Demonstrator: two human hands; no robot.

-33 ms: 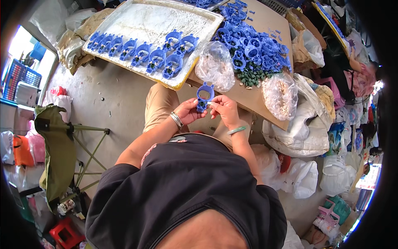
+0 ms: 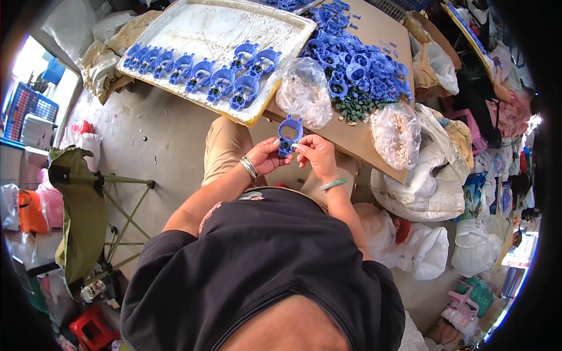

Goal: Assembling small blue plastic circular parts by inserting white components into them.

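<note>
In front of my lap I hold up a blue plastic toy part point(image 2: 290, 132) with a round ring, two ear-like tips and a dark green piece in its lower body. My left hand point(image 2: 266, 157) grips the lower part from the left, fingers closed. From the right, the pinched fingers of my right hand point(image 2: 318, 156) hold a small white piece point(image 2: 295, 145) against the part's lower right side. Similar assembled blue parts point(image 2: 201, 76) stand in rows along the near side of a white tray point(image 2: 193, 29) on the table.
A heap of loose blue parts point(image 2: 354, 67) covers the table, with small dark green pieces point(image 2: 357, 108) at its near edge. Two clear bags point(image 2: 304, 93) of pale pieces flank them. A green folding chair point(image 2: 79, 210) stands left; white sacks point(image 2: 421, 187) lie right. Another person point(image 2: 509, 108) sits far right.
</note>
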